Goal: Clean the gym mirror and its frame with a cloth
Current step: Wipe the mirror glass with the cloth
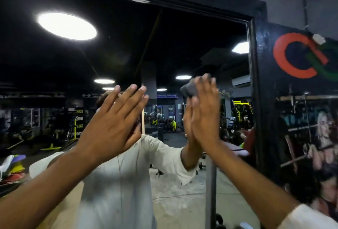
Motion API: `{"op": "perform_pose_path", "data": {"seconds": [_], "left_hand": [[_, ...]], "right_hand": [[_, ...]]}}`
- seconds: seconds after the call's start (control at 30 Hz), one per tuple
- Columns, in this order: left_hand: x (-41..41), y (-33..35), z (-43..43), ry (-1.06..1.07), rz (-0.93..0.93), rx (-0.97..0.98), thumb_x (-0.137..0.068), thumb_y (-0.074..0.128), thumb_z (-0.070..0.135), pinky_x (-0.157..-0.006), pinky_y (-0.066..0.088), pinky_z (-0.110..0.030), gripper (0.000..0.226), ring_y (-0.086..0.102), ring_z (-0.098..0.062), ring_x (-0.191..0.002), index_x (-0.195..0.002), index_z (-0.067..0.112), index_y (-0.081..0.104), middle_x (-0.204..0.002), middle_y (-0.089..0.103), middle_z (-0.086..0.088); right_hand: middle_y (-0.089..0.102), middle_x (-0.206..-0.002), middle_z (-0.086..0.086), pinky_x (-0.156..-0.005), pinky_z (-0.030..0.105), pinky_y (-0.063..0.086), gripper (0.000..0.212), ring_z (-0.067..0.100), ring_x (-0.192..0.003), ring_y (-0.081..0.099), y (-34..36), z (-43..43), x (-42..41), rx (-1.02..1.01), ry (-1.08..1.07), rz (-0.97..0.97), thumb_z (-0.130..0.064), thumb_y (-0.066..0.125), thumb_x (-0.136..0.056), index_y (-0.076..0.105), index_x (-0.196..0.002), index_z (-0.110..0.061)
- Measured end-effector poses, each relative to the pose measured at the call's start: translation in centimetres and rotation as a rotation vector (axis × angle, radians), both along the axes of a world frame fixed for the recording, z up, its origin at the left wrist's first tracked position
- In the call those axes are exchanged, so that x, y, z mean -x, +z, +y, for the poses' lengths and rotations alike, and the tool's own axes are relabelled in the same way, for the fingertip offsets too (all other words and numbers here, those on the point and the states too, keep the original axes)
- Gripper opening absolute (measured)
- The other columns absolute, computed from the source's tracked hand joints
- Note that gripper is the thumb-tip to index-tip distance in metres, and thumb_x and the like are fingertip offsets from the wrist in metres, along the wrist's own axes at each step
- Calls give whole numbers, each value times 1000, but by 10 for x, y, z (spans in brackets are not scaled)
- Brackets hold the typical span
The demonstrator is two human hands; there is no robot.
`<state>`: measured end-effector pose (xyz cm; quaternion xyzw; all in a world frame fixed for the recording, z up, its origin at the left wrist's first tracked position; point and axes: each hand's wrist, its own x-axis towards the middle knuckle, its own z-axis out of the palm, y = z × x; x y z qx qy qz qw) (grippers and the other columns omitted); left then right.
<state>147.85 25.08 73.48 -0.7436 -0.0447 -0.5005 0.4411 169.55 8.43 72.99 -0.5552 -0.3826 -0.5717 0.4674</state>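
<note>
Both hands are up at the mirror (164, 45). Left hand (113, 118) is flat with its fingers straight and spread, holding nothing; contact with the glass is unclear. Right hand (204, 111) has straight fingers pressing a dark grey cloth (189, 89) against the glass, just left of the black frame (253, 82). The cloth shows beside the fingertips. A poster (301, 100) hangs to the right of the frame.

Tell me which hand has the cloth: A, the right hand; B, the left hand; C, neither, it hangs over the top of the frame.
A: the dark cloth sticks out from under the straight fingers of the right hand, pressed against the mirror; the left hand is spread and shows no cloth.
</note>
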Motion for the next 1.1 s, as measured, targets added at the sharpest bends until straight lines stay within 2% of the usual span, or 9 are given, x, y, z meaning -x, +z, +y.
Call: {"op": "perform_pose_path", "data": {"seconds": [0.17,0.3,0.4,0.5,0.6,0.73,0.83,0.97,1.1], "left_hand": [[-10,-19,-3,23,109,-81,-106,41,40,-129,23,-60,72,18,-33,-163,-167,6,26,-176,19,-16],[-9,-21,-6,-1,32,-41,-103,43,41,-129,23,-61,74,23,-34,-162,-166,4,30,-174,24,-18],[-9,-21,-7,30,-11,14,-103,43,44,-131,18,-59,78,19,-32,-163,-167,5,25,-176,19,-15],[-3,-18,-9,50,42,31,-104,46,45,-130,20,-59,79,15,-30,-164,-168,7,22,-177,16,-13],[19,-13,0,77,44,38,-105,42,47,-130,20,-59,76,15,-29,-164,-168,9,25,-177,17,-13],[60,-4,26,113,-34,102,-104,37,52,-131,16,-61,77,13,-29,-165,-169,14,23,-178,13,-10],[90,7,46,128,-95,168,-104,35,55,-131,13,-60,78,11,-29,-165,-170,15,21,-179,10,-9],[120,19,66,130,-99,173,-106,31,55,-131,15,-59,77,10,-28,-165,-170,14,19,-179,10,-9],[159,39,95,113,-143,203,-105,30,57,-130,17,-61,79,9,-27,-165,-170,13,18,-179,9,-9]], "right_hand": [[8,-176,3,-133,48,4,66,24,-163,-1,-43,-27,-27,519,-205,-519,-24,44,-107,15,-166,-22],[12,-176,3,-133,47,8,56,20,-163,1,18,-37,-61,57,-86,-3,-29,29,-113,17,-168,-22],[6,-177,4,-131,57,11,62,26,-164,1,-15,-10,-23,25,25,29,-21,37,-112,12,-169,-25],[1,-177,8,-132,49,-1,88,30,-163,-3,-82,6,17,447,-57,-359,-7,64,-99,13,-169,-18],[6,-177,9,-132,52,5,83,31,-163,2,-67,-7,2,645,-135,-688,-16,66,-99,19,-168,-18],[8,-177,4,-132,56,7,62,25,-164,2,53,0,-9,156,-18,-175,-28,40,-112,12,-167,-34],[14,-175,11,-129,60,15,58,29,-163,7,76,29,33,2,104,-80,-22,42,-112,22,-167,-23],[7,-176,15,-132,47,-3,83,33,-163,-1,-26,76,118,428,24,-510,-6,64,-97,22,-167,-13],[21,-173,13,-131,53,16,74,32,-162,12,12,82,110,563,-38,-789,-5,59,-96,31,-164,-16]]}}
